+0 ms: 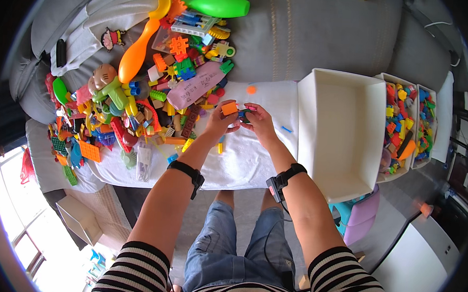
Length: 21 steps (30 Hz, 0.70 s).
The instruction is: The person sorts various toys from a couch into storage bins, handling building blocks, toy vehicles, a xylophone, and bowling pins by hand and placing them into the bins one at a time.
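Note:
Over the white cloth, my two hands are close together at the right edge of a big toy heap. My left hand (219, 123) is closed on an orange block (228, 108). Small dark and blue toy pieces (243, 115) sit between the two hands, and the fingers of my right hand (260, 125) are closed on them. Their exact kind is too small to tell. Just left of my hands lies a pinkish-purple toy piece (197, 86) with handwriting on it. A flat orange piece (252, 89) rests on the cloth beyond my fingers.
The mixed toy heap (114, 108) covers the left side, with orange (135, 56) and green (220, 5) bowling pins. A white bin (348, 80) with nothing seen inside stands right. Toy-filled bins (401, 128) lie farther right. A small blue piece (286, 129) is on the cloth.

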### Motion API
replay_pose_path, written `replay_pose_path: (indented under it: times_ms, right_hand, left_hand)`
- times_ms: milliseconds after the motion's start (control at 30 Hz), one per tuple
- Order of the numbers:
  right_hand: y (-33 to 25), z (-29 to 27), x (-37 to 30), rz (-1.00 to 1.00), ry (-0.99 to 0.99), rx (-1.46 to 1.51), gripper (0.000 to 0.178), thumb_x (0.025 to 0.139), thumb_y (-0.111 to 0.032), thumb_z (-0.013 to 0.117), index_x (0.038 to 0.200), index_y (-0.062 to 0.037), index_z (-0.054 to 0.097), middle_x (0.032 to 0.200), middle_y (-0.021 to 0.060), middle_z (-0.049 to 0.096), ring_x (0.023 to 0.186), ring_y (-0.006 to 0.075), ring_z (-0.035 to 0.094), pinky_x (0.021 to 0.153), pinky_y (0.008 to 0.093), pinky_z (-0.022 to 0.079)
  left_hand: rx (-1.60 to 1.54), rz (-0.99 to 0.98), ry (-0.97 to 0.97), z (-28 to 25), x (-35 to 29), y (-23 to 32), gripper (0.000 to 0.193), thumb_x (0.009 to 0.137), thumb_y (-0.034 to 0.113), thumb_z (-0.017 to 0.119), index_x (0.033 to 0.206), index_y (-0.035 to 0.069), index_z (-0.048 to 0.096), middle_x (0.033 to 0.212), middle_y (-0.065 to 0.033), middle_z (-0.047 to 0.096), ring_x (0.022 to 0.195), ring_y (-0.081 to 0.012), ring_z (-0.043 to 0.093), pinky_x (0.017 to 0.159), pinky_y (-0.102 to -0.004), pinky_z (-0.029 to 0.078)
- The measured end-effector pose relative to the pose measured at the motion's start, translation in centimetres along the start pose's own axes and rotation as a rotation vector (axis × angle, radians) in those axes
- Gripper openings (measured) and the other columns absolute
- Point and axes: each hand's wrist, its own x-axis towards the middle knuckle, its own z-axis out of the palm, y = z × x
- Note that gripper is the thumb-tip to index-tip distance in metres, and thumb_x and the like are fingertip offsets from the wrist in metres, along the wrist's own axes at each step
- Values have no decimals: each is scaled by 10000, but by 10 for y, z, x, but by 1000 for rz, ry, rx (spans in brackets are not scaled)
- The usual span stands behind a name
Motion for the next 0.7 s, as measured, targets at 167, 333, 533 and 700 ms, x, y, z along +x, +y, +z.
replay_pose_path:
  times_ms: [167,333,533,700]
  right_hand:
    - [-44,-8,-53,-145,1,19,322,964,-51,506,1286,-51,503,1093,76,621,978,155,635,871,324,562]
    - [-90,-57,-125,-451,276,-44,357,976,-41,456,1332,-52,479,1132,81,615,1024,156,624,895,292,533]
    - [-76,-140,-135,-502,590,-257,409,947,-8,452,1353,-55,469,1234,71,583,1066,179,608,903,297,504]
    - [-69,-83,-138,-730,590,-619,447,909,25,496,1351,-35,467,1248,105,581,1058,227,617,873,267,510]
  left_hand:
    - [-137,-4,-184,47,-40,35,429,939,85,603,1326,216,472,1098,12,584,925,-110,606,832,-342,571]
    - [-26,17,-459,142,-53,50,529,944,69,583,1422,189,391,1222,-24,562,1039,-146,594,873,-352,569]
    - [161,27,-351,221,-27,33,548,947,43,508,1460,160,352,1311,-79,527,1139,-193,574,901,-342,553]
    - [329,90,-324,168,-29,16,465,923,27,478,1380,109,449,1335,-93,522,1147,-187,577,863,-340,555]
